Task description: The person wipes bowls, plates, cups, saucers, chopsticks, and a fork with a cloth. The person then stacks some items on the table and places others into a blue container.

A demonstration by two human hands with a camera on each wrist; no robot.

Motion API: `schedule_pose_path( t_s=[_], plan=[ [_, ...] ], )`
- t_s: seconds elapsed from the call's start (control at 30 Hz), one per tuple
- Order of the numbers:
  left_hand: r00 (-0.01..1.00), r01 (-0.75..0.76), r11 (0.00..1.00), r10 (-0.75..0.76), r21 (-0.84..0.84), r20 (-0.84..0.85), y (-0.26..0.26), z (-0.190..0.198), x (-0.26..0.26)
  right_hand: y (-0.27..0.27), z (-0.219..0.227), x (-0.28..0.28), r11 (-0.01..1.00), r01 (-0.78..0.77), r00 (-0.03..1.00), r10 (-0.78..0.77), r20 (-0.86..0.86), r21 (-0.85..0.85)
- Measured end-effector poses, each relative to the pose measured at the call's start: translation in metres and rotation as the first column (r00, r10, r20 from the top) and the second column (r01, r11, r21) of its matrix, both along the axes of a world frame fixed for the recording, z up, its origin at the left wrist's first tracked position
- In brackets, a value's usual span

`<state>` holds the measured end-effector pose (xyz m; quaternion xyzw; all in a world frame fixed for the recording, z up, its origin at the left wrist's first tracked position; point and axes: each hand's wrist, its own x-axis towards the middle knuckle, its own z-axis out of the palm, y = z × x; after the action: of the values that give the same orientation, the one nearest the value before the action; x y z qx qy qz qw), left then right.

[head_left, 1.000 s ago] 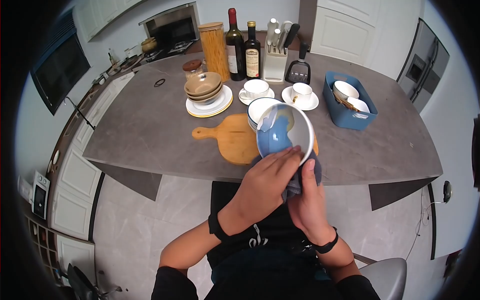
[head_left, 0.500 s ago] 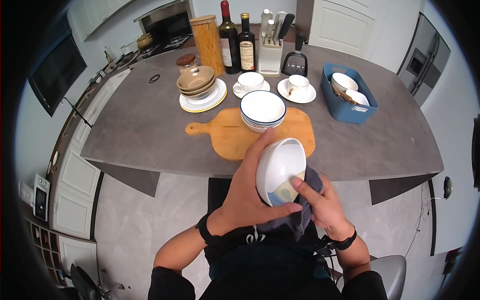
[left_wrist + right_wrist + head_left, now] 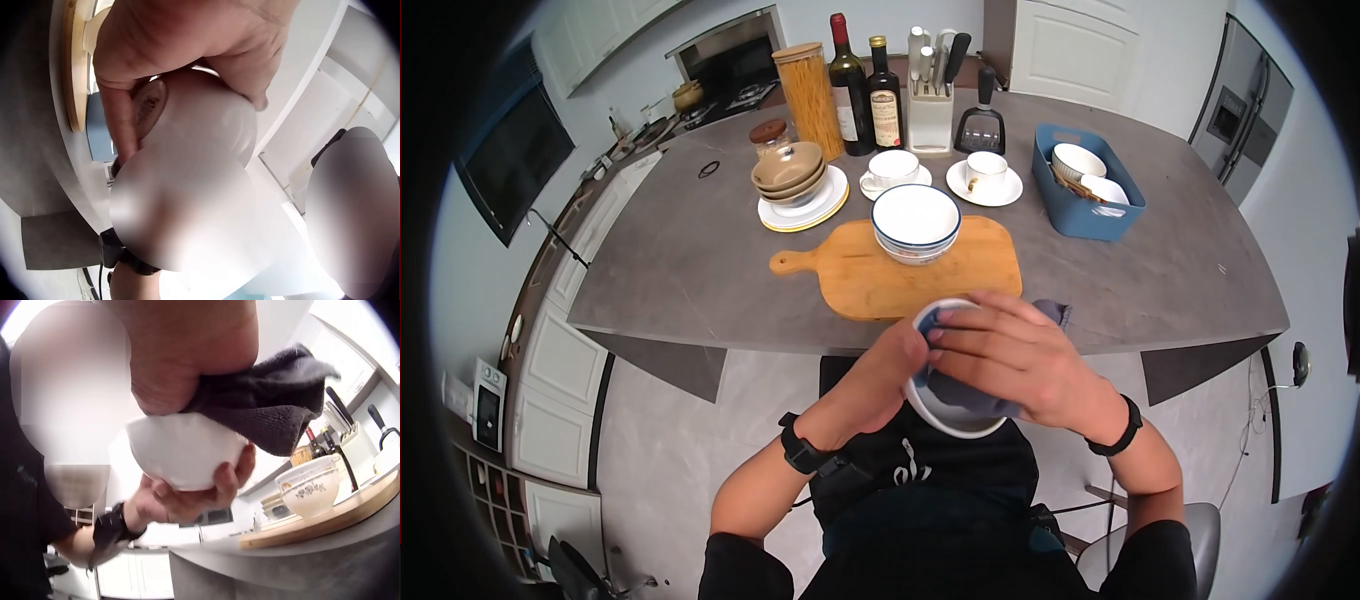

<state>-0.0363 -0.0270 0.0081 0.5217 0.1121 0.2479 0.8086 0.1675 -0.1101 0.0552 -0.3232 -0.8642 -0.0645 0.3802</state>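
Note:
My left hand grips a white bowl from its side and underneath, above the lap at the table's near edge. The bowl's mouth is tilted up, and blue colouring shows on its inner wall. Over the mouth lies my right hand, holding a dark grey cloth against the inside. Part of the cloth shows under the palm, and a loose end sticks out past the knuckles. In the left wrist view, the bowl's foot with a stamped mark is visible between thumb and fingers.
A stack of blue-rimmed bowls stands on a wooden board just beyond my hands. Behind are brown bowls on plates, two cups on saucers, bottles and a knife block. A blue basket sits right.
The bowl has turned from its outside facing up to its mouth facing up. My right hand has moved from its side to over the mouth, with the cloth inside.

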Motion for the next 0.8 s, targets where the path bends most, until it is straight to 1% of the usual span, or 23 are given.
schedule_pose_path(
  t_s=[0.03, 0.07, 0.1, 0.17, 0.2, 0.23, 0.3, 0.33, 0.37, 0.4, 0.43, 0.47, 0.5, 0.53, 0.57, 0.6, 0.63, 0.67, 0.7, 0.73, 0.77, 0.8],
  plan=[
    [0.998, 0.043, 0.996, -0.040, 0.080, -0.040, 0.001, 0.000, -0.001, 0.004, -0.007, -0.002, 0.997, 0.039, 0.990, -0.048, 0.133, 0.073],
    [0.998, 0.040, 0.995, -0.034, 0.092, -0.061, 0.000, 0.005, -0.002, 0.006, -0.012, -0.004, 0.987, 0.064, 0.960, -0.101, 0.260, 0.150],
    [0.998, 0.030, 0.995, -0.025, 0.092, -0.061, -0.001, 0.008, -0.003, 0.006, -0.015, -0.005, 0.987, 0.054, 0.961, -0.092, 0.260, 0.150],
    [0.977, -0.067, 0.944, 0.127, 0.322, -0.169, -0.002, 0.011, -0.003, 0.002, -0.023, -0.007, 0.971, 0.227, 0.917, -0.241, 0.318, 0.080],
    [0.980, -0.116, 0.904, 0.171, 0.411, -0.099, 0.000, 0.007, -0.004, -0.001, -0.023, -0.010, 0.963, 0.269, 0.917, -0.267, 0.296, 0.036],
    [0.981, -0.112, 0.905, 0.167, 0.409, -0.102, -0.002, 0.008, -0.002, -0.003, -0.027, -0.012, 0.962, 0.272, 0.917, -0.270, 0.295, 0.033],
    [0.968, -0.190, 0.822, 0.249, 0.537, -0.038, -0.008, 0.009, 0.002, -0.005, -0.033, -0.013, 0.952, 0.254, 0.959, -0.226, 0.171, -0.169],
    [0.969, -0.187, 0.823, 0.245, 0.537, -0.037, -0.009, 0.008, 0.003, -0.007, -0.030, -0.012, 0.917, 0.172, 0.985, -0.163, 0.057, -0.359],
    [0.965, -0.199, 0.794, 0.260, 0.574, -0.024, -0.010, 0.007, 0.004, -0.010, -0.029, -0.014, 0.917, 0.176, 0.984, -0.166, 0.057, -0.358],
    [0.962, -0.211, 0.763, 0.274, 0.611, -0.009, -0.011, 0.006, 0.005, -0.012, -0.027, -0.019, 0.839, 0.059, 0.974, -0.167, -0.152, -0.541],
    [0.962, -0.210, 0.763, 0.273, 0.612, -0.010, -0.015, 0.005, 0.007, -0.012, -0.027, -0.022, 0.732, -0.097, 0.914, -0.203, -0.351, -0.675],
    [0.949, -0.249, 0.789, 0.314, 0.562, -0.020, -0.020, 0.004, 0.010, -0.012, -0.027, -0.024, 0.732, -0.099, 0.913, -0.204, -0.354, -0.675],
    [0.934, -0.290, 0.810, 0.355, 0.511, -0.034, -0.022, 0.003, 0.012, -0.010, -0.028, -0.025, 0.752, -0.103, 0.901, -0.206, -0.381, -0.651],
    [0.933, -0.288, 0.809, 0.357, 0.512, -0.039, -0.021, 0.001, 0.012, -0.009, -0.028, -0.026, 0.773, -0.108, 0.889, -0.207, -0.409, -0.626],
    [0.943, -0.268, 0.845, 0.328, 0.463, -0.054, -0.019, -0.003, 0.011, -0.007, -0.027, -0.027, 0.772, -0.111, 0.886, -0.208, -0.414, -0.626],
    [0.952, -0.247, 0.878, 0.300, 0.411, -0.067, -0.016, -0.008, 0.010, -0.003, -0.024, -0.027, 0.900, 0.047, 0.942, -0.184, -0.280, -0.434],
    [0.951, -0.247, 0.877, 0.300, 0.412, -0.069, -0.014, -0.014, 0.008, 0.002, -0.020, -0.026, 0.967, 0.169, 0.971, -0.196, -0.134, -0.189],
    [0.962, -0.227, 0.894, 0.269, 0.386, -0.055, -0.012, -0.020, 0.006, 0.006, -0.017, -0.025, 0.969, 0.229, 0.970, -0.235, -0.063, -0.088],
    [0.971, -0.206, 0.910, 0.236, 0.360, -0.041, -0.010, -0.023, 0.004, 0.010, -0.017, -0.024, 0.970, 0.229, 0.970, -0.235, -0.065, -0.085],
    [0.982, -0.169, 0.943, 0.185, 0.287, -0.029, -0.011, -0.019, 0.003, 0.015, -0.020, -0.023, 0.963, 0.251, 0.956, -0.262, -0.130, -0.096],
    [0.982, -0.170, 0.943, 0.186, 0.287, -0.028, -0.012, -0.013, 0.001, 0.019, -0.023, -0.023, 0.956, 0.271, 0.938, -0.288, -0.193, -0.109],
    [0.977, -0.158, 0.935, 0.195, 0.316, -0.089, -0.013, -0.004, -0.001, 0.014, -0.029, -0.017, 0.884, 0.301, 0.930, -0.355, -0.094, -0.358]
  ],
)
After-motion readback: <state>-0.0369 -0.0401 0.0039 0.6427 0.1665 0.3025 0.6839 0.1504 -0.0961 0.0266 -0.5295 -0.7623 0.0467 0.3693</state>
